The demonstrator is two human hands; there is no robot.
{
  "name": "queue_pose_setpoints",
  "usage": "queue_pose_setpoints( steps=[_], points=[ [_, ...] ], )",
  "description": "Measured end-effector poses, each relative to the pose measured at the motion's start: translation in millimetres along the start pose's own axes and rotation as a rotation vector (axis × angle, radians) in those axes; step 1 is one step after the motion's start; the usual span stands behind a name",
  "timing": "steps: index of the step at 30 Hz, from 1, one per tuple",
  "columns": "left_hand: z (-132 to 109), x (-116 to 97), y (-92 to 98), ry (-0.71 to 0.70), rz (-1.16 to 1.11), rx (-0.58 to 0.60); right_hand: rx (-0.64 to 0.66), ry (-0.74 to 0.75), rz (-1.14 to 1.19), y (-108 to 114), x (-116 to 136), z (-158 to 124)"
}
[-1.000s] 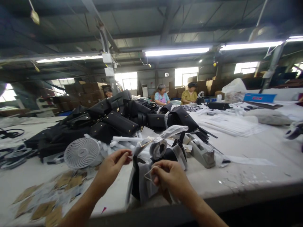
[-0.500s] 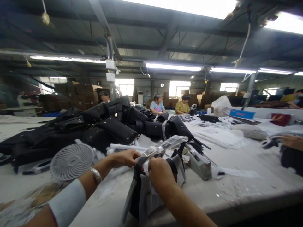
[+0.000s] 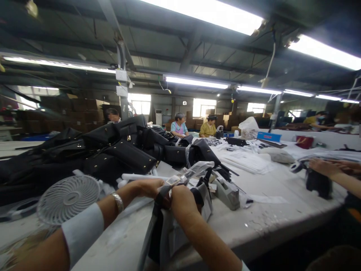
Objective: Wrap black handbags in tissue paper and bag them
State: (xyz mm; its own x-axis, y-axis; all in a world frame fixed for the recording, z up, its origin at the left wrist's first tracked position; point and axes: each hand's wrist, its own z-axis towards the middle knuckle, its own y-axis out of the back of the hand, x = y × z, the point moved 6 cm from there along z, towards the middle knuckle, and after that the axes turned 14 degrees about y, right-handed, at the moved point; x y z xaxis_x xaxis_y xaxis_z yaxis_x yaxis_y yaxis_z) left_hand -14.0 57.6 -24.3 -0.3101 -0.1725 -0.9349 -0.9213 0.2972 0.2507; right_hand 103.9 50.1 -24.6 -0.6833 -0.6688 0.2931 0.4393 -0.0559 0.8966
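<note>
A black handbag stands near the table's front edge, partly covered in pale wrapping. Its strap, wrapped in clear film, arches up over the bag and has a gold-coloured buckle. My left hand pinches the strap on the near left of the buckle. Closed in a fist, my right hand grips the strap just below the buckle, its fingertips hidden behind the knuckles. Right behind the bag sits a grey tape dispenser.
Black handbags lie heaped across the table's left side. A round fan stands by my left forearm. White sheets lie at the back right. A co-worker's hands hold a black bag at the right; other people sit across the table.
The view has turned right, so the table's contents sit farther left. Both hands keep their grip at the buckle, drawn slightly closer together. More of the co-worker's arms at the right shows.
</note>
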Motion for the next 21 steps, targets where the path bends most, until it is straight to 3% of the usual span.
queue_pose_setpoints(
  steps=[3, 6, 11, 16, 21],
  points=[
    [-6.1, 6.1, -11.5, 0.015, 0.027, 0.145, -0.017, -0.001, -0.01, 2.5, -1.3, -2.2],
    [-5.5, 14.5, -6.7, 0.029, -0.031, 0.157, -0.045, 0.034, 0.008, 4.9, -1.5, -6.8],
    [-8.6, 32.7, 13.9, -0.012, -0.313, 0.024, -0.06, 0.172, 0.131, 7.9, 0.6, -18.3],
    [-21.8, 51.6, 30.9, -0.085, -0.63, -0.085, -0.055, 0.299, 0.555, 4.6, -3.4, -27.2],
    [-38.0, 59.2, 43.8, -0.162, -0.873, -0.235, -0.135, 0.285, 0.68, -0.7, -24.1, -35.3]
  ],
)
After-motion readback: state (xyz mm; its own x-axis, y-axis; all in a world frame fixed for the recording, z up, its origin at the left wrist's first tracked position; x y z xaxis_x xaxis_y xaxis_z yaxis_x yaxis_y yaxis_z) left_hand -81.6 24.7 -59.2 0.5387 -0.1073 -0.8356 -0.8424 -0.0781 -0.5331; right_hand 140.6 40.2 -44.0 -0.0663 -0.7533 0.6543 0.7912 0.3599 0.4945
